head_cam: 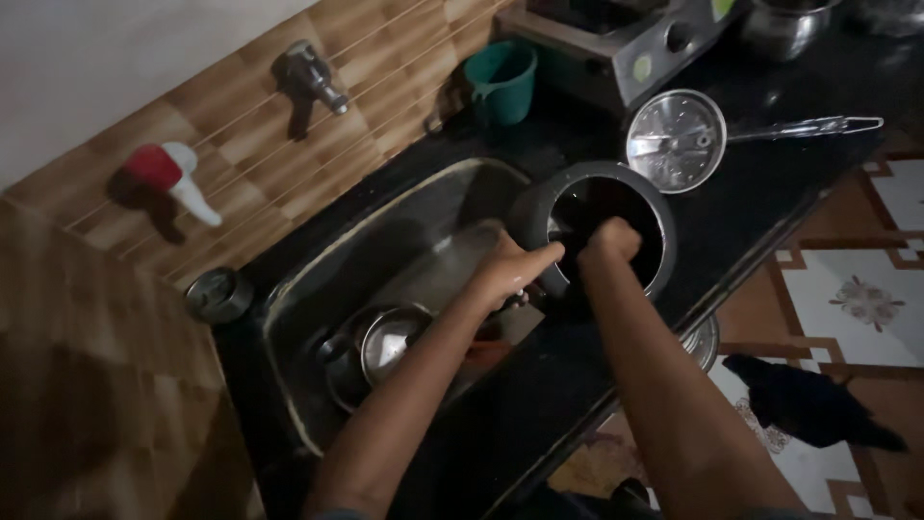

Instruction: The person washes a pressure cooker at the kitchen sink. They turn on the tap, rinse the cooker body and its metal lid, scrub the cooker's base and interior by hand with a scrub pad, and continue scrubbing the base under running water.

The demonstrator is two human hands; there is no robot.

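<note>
At the sink [289, 289] edge | dark pot [597, 231] is sitting on black surface [751, 221] | left hand [515, 270] is gripping its rim | right hand [608, 241] is bunched inside, seemingly scrubbing | next likely calling for rinsing | steel lid [676, 141] is lying behind

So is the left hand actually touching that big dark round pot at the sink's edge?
Touching. The head view shows the left hand gripping the dark round pot at its rim, thumb laid across it.
</note>
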